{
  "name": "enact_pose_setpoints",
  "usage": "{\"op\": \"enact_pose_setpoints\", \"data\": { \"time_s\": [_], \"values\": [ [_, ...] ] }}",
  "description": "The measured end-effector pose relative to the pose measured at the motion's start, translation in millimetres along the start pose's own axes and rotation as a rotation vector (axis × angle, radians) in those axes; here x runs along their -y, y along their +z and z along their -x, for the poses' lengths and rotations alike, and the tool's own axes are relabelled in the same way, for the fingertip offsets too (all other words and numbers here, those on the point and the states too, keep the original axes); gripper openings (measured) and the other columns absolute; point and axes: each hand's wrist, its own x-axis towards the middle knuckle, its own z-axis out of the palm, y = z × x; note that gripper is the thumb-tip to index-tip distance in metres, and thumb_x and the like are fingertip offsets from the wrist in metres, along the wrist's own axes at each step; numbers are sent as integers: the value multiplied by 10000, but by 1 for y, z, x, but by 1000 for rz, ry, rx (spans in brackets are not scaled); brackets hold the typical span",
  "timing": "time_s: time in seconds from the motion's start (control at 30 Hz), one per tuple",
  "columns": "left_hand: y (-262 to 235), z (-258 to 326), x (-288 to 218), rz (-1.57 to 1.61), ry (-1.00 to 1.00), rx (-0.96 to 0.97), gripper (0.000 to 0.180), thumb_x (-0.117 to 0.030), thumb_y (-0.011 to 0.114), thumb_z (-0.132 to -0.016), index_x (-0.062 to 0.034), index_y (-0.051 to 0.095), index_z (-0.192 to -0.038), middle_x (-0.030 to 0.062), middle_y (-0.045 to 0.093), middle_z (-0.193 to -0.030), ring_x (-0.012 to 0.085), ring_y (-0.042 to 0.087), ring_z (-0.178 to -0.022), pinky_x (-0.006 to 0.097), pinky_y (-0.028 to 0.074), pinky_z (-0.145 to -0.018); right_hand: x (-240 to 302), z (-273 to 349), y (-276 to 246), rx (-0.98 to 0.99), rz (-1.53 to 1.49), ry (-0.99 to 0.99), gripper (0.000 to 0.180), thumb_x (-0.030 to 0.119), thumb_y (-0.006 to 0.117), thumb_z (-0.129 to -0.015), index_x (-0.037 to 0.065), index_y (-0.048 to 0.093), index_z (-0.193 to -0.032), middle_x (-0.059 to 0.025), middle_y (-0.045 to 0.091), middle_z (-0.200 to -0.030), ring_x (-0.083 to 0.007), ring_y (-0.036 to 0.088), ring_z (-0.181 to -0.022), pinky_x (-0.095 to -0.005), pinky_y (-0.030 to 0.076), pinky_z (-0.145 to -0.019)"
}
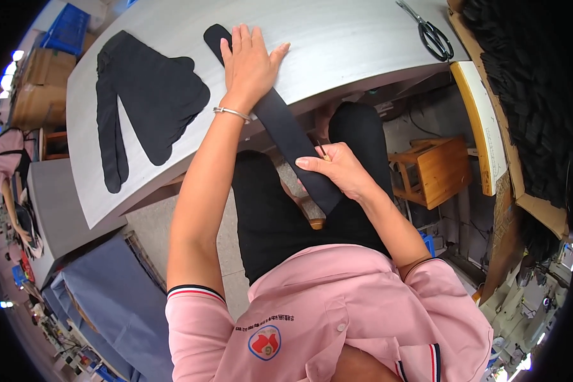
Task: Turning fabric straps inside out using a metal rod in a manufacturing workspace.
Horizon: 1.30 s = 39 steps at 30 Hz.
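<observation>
A long black fabric strip [277, 121] runs from the table top down over its near edge toward my lap. My left hand [249, 67] lies flat on the strip's far part, fingers spread, pressing it to the table. Below the edge, my right hand [339, 170] pinches the strip near its lower end, thumb on top. A thin dark-pointed tool [323, 151] with a light-coloured end sticks out of the same hand; its exact kind is unclear. Left of my left hand, a layered pile of black fabric pieces [159, 95] rests on the table, with a narrow folded strip [111, 149] along its left side.
Black-handled scissors [431, 35] lie at the table's [337, 38] far right. A cardboard box [531, 213] of black fabric pieces stands on the right, above a wooden stool [436, 172]. Blue-grey cloth [108, 305] covers something lower left. Another person's arm [13, 207] shows at far left.
</observation>
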Motion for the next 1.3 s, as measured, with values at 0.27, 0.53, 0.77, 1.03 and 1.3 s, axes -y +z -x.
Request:
{"op": "enact_pose_setpoints", "data": {
  "time_s": [0.27, 0.53, 0.77, 1.03, 1.3],
  "values": [
    [-2, -5, -3, 17, -29, 18, 772, -571, 440, -977, 53, 424, -1431, 269, 364, -1519, 369, 250, -1470, 514, 136, -1191, -35, 45, 2, 2, -33, -21, 274, 223, 726, -912, -38, 695, -834, -44, 685, -725, -67, 609, -619, -232, 491, -559],
    [-45, 20, -27, 653, -213, -285, 730, -413, 567, -973, 100, 350, -1445, 304, 282, -1545, 388, 249, -1465, 431, 189, -1195, -21, 67, 4, -428, 775, -582, 99, 84, 716, -854, 6, 676, -899, -75, 587, -629, -150, 591, -495, -300, 448, -472],
    [-91, 149, -113, 1631, -772, 23, 641, -74, 678, -920, 62, 337, -1446, 216, 429, -1448, 245, 476, -1320, 346, 410, -1076, -12, 65, 10, -682, 1347, -1027, 451, 6, 737, -687, 39, 690, -1133, -64, 571, -902, -198, 597, -603, -304, 480, -528],
    [-77, 172, -91, 1992, -955, 312, 337, 39, 661, -873, 29, 561, -1194, 144, 677, -1115, 217, 664, -1049, 336, 545, -936, -6, 77, 17, -553, 724, -706, 405, 115, 822, -763, 42, 658, -1125, -57, 611, -954, -79, 476, -559, -232, 400, -503],
    [-75, 173, -100, 1870, -1048, 289, 253, -13, 706, -854, -12, 595, -1081, 97, 688, -966, 183, 679, -898, 311, 558, -835, -12, 69, 21, -325, 433, -406, 165, 47, 710, -889, 2, 579, -979, -14, 650, -738, -21, 452, -609, -213, 389, -558]
  ]
}}
